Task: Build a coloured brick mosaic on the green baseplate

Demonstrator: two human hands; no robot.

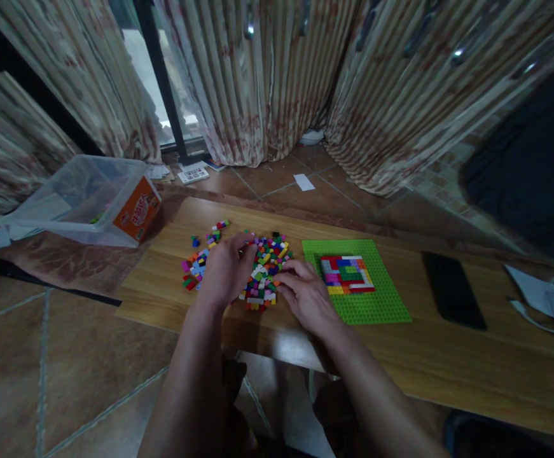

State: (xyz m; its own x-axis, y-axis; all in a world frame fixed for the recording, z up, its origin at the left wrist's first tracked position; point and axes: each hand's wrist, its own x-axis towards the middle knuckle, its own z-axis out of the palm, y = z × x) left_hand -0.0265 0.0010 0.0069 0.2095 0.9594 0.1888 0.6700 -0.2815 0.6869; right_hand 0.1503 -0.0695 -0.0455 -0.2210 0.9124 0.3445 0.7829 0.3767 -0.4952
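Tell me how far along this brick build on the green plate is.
Done: a small square patch of coloured bricks sits on the green baseplate, covering only its middle. In hand: the left hand and right hand both rest on the loose brick pile; whether either grips a brick cannot be told. Left: most of the baseplate is bare and many bricks remain loose on the table.

At the centre of the frame, both hands rest palm down on a pile of small coloured bricks (264,270) spread on the wooden bench (448,362). The left hand (224,270) covers the pile's left part; the right hand (308,296) lies at its right edge. Just right of it sits a green baseplate (381,305) bearing a flat patch of coloured bricks (346,274). Further right lies a black phone (453,289). At the upper left, a clear plastic tub (83,200) stands just beyond the bench.
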